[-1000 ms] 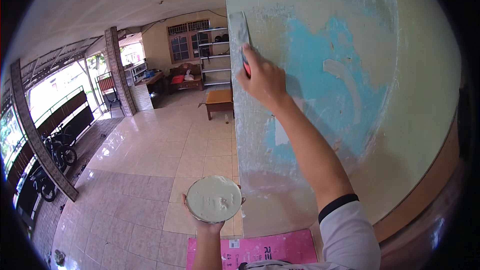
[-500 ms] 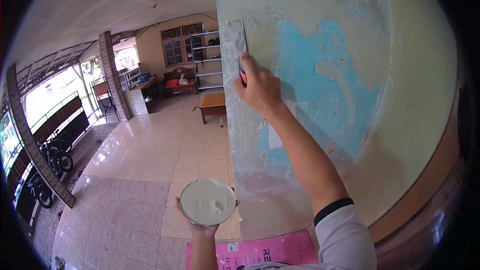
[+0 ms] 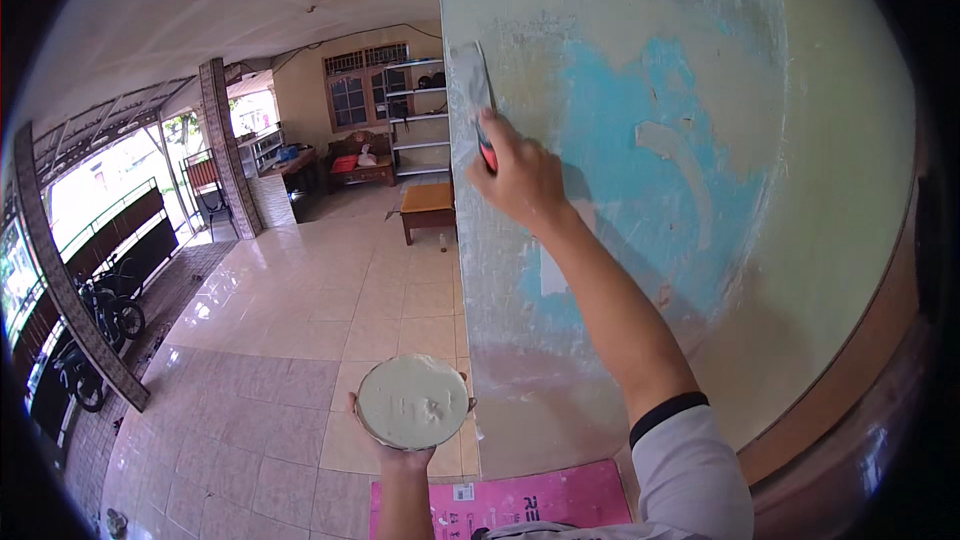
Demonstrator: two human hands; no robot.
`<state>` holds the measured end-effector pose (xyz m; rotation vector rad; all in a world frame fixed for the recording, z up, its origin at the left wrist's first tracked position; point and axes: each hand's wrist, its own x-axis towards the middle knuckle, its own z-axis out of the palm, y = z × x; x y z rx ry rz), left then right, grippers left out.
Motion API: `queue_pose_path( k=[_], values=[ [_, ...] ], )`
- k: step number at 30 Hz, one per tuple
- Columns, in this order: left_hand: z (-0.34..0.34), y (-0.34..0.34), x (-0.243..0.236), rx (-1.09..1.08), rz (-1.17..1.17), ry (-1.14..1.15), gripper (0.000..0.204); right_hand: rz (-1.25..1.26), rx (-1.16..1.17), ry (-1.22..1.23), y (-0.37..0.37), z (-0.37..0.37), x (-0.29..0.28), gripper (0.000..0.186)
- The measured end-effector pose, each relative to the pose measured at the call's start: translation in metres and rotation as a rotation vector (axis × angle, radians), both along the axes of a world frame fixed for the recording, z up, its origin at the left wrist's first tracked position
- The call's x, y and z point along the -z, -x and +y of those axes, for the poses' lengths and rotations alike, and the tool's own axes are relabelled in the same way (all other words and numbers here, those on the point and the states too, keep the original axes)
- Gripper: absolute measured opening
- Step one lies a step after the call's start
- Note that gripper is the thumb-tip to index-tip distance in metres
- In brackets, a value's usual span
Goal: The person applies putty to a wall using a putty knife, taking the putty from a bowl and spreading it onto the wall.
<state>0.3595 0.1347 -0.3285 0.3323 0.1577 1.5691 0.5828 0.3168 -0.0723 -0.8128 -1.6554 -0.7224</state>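
My right hand grips a putty knife by its red and black handle. The flat blade lies against the wall, close to its left vertical edge. Patches of pale filler and bare turquoise paint cover this wall. Low in front of me, my left hand supports a round tub from below, fingers around its sides. Pale grey-green putty fills the tub, its surface marked by a few ridges. The tub stays apart from the wall.
Under my arms on the floor lies a pink printed sheet. Beyond the wall's edge are a low wooden table, a metal shelf and a wooden bench. Left stand pillars and a parked bicycle.
The putty knife's blade has shifted slightly left, nearer the wall's edge. My left hand holds the tub in nearly the same place. The view has turned a little.
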Motion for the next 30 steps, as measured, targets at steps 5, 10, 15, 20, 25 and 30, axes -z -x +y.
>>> queue_pose_path(
  k=[5, 10, 15, 20, 25, 30],
  values=[
    [-0.004, 0.0, -0.005, 0.074, -0.004, -0.122, 0.089, -0.001, -0.101, -0.141, -0.009, 0.004, 0.041, 0.06],
    [0.001, 0.001, -0.001, 0.064, -0.017, -0.105, 0.088, 0.024, -0.018, -0.059, 0.008, -0.004, -0.041, 0.054],
    [-0.007, -0.004, -0.018, 0.09, -0.068, -0.04, 0.084, 0.011, -0.037, -0.231, 0.006, 0.004, 0.003, 0.053],
    [-0.007, -0.003, -0.015, 0.121, -0.054, -0.141, 0.083, -0.018, -0.081, -0.124, -0.012, -0.006, 0.04, 0.061],
    [0.0, 0.002, -0.006, 0.009, -0.104, 0.034, 0.088, 0.019, -0.009, -0.054, 0.005, -0.016, -0.043, 0.062],
    [-0.001, 0.001, -0.007, 0.031, -0.086, -0.024, 0.087, -0.007, -0.085, -0.214, -0.008, 0.011, 0.013, 0.059]
  ],
)
